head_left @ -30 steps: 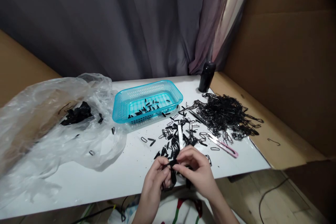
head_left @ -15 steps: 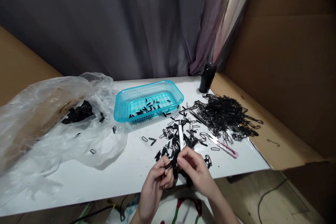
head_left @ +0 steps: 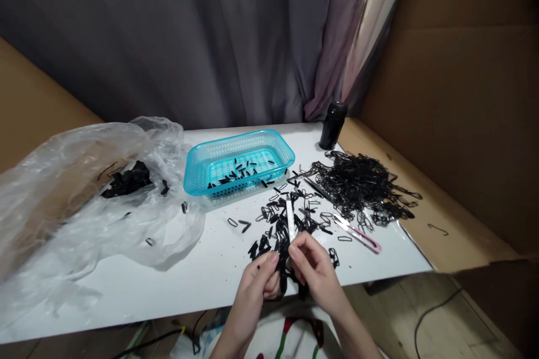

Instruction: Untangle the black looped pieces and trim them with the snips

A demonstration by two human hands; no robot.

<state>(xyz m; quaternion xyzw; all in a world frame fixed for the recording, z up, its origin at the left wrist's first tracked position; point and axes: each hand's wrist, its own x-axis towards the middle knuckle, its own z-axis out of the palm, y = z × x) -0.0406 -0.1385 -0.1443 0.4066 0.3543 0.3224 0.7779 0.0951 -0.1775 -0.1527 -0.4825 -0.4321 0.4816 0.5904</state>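
Note:
Near the table's front edge, my left hand is closed, thumb pressed on the index finger, around a small black piece mostly hidden by the fingers. Just beside it, my right hand has thumb and fingers pinched together; what they hold, if anything, is too small to make out. A pale flat strip runs away from the right fingertips over the loose heap; I cannot tell whether they touch it. Small black slim pieces and thin black loops lie around and beneath both hands.
Beyond the hands stands a blue perforated basket with several black pieces inside. A tangled black heap, a pink-handled tool and a dark bottle are to the right. A clear plastic bag spreads on the left.
My left hand has closed further, its thumb moving up and right onto the index finger, so less of the black piece shows. My right hand has shifted slightly right.

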